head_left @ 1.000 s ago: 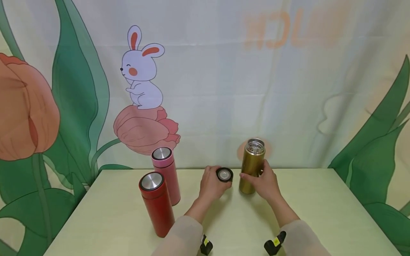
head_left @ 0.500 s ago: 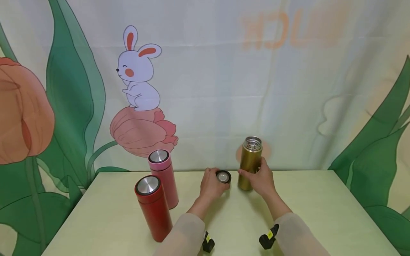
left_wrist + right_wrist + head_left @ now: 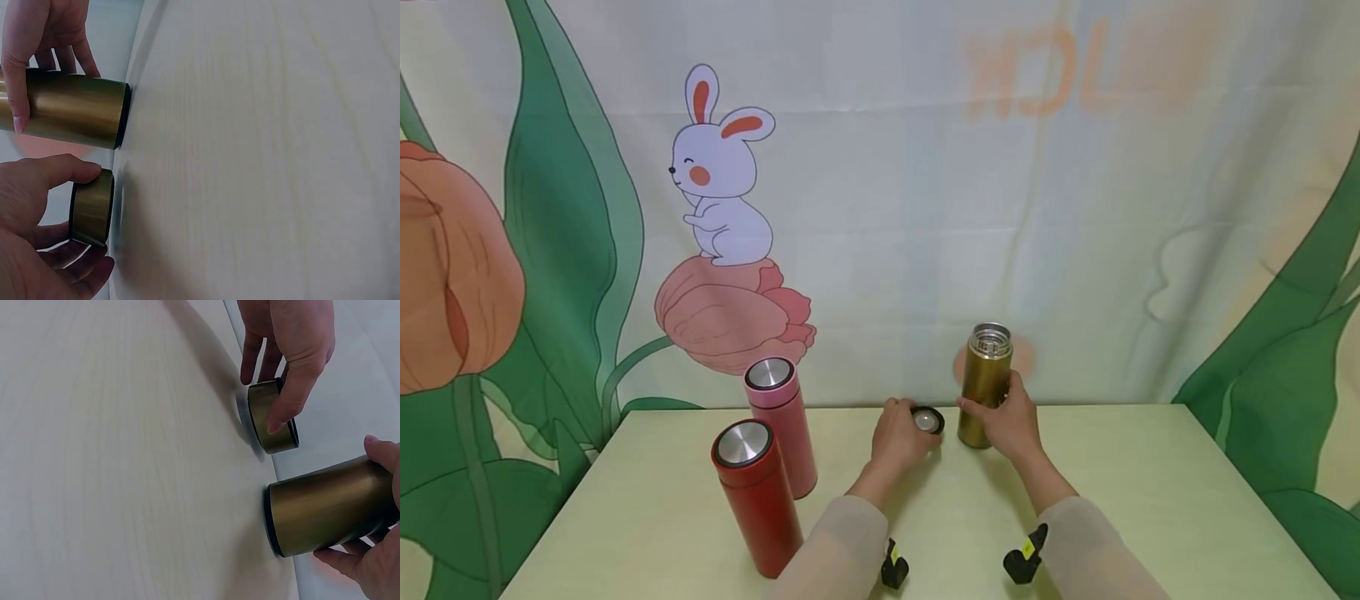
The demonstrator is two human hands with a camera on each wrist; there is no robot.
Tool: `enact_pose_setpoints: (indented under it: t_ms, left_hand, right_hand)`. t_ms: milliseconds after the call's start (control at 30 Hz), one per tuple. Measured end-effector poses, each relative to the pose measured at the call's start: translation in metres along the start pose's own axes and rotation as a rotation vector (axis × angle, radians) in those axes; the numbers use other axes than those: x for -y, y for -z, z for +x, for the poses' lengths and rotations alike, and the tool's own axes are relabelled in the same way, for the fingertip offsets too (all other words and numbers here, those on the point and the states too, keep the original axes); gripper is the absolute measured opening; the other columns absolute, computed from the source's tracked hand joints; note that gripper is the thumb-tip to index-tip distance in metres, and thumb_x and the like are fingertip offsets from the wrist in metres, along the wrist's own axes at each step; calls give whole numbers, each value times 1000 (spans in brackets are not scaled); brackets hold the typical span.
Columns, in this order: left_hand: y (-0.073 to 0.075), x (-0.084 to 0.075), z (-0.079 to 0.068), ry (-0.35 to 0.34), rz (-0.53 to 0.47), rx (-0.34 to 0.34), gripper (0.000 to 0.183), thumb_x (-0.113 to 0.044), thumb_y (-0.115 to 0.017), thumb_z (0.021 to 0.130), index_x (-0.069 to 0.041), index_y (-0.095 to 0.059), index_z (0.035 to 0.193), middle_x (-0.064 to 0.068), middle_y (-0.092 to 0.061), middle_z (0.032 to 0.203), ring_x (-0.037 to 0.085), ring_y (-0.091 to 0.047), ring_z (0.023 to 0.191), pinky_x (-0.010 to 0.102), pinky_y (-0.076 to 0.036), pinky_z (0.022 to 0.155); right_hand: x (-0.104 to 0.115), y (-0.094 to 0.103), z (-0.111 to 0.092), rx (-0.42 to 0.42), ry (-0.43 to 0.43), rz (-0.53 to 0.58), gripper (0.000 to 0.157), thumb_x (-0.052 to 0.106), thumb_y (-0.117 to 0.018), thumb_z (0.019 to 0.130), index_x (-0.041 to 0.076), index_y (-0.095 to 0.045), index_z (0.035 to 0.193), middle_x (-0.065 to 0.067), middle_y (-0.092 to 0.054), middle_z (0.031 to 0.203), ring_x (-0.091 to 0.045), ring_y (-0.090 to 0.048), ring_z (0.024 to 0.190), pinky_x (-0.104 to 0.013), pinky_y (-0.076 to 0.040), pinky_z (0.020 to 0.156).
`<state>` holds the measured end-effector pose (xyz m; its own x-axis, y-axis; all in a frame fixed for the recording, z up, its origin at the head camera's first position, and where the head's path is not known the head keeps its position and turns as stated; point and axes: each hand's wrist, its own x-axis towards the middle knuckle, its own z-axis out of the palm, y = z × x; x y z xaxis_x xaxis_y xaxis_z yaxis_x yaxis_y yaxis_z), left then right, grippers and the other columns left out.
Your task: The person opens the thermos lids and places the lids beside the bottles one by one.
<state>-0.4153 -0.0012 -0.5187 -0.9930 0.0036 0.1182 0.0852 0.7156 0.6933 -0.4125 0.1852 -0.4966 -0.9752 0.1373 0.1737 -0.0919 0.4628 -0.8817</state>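
A gold thermos bottle point(image 3: 987, 383) stands upright near the table's back edge, its mouth uncovered and showing the steel rim. My right hand point(image 3: 1013, 419) grips its side, thumb on the left and fingers behind. Just left of it, my left hand point(image 3: 901, 435) holds the bottle's lid point(image 3: 928, 419), underside facing up. In the left wrist view, thumb and fingers span the short gold lid point(image 3: 92, 206), close to the tabletop beside the bottle point(image 3: 75, 106). From the right wrist view, the lid point(image 3: 262, 412) looks slightly tilted; whether it touches the table I cannot tell.
A red thermos point(image 3: 760, 500) and a pink thermos point(image 3: 790, 433), both with lids on, stand at the left of the pale table point(image 3: 1120, 500). A printed cloth backdrop point(image 3: 880, 208) hangs along the table's back edge.
The left hand has lowered the lid towards the table. My right hand has shifted the gold bottle slightly back. The head view has moved a little.
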Motion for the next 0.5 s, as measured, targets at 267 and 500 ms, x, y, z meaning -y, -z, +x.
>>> enact_pose_setpoints:
  t_ms: [267,500]
  left_hand:
    - [-1,1,-2,15,15,8,67,-26,-90,78,0,-62,133,14,-59,120,34,-62,112,46,-54,95]
    - [0,-1,-5,11,0,7,69,-25,-91,76,1,-62,133,17,-61,121,37,-61,114,49,-53,95]
  right_hand:
    - [-1,-1,2,10,-19,6,90,43,-83,87,9,-33,154,-18,-48,155,-41,-52,140,-60,-42,116]
    - [-2,-1,4,14,-19,-2,93,42,-84,86,9,-32,154,-19,-47,157,-42,-51,140,-61,-42,116]
